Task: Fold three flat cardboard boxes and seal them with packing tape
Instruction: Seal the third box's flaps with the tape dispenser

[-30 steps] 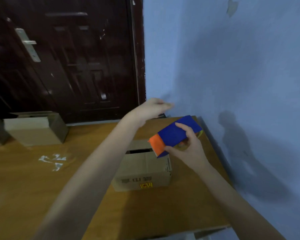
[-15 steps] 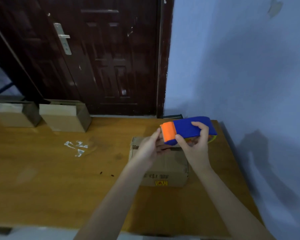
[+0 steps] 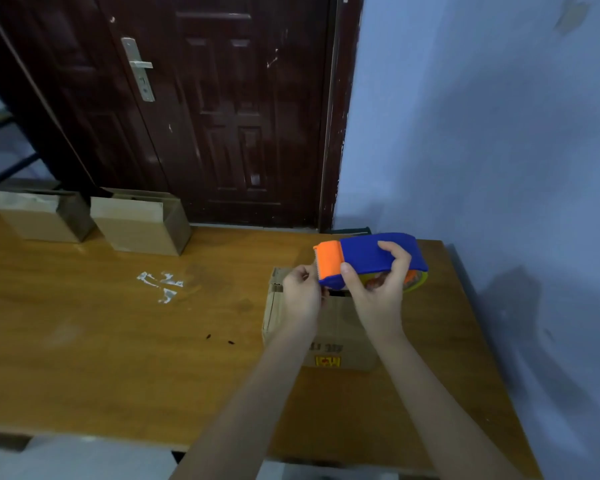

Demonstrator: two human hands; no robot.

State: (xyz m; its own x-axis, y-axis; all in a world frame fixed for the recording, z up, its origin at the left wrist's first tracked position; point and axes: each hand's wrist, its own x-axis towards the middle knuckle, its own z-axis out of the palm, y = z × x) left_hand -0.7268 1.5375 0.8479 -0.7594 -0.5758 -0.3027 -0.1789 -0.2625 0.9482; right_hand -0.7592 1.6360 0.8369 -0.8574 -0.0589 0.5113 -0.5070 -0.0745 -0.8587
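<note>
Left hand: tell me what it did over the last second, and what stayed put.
The left hand dropped from reaching toward the wall and came in to the orange end of the tape dispenser, fingers pinching there. The right hand kept gripping the dispenser above the cardboard box, which did not move.

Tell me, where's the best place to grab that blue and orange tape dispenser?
Probably the blue body of the tape dispenser, from above and behind, as the right hand grips it now. That keeps fingers off the toothed orange end, where the left hand works.
</note>
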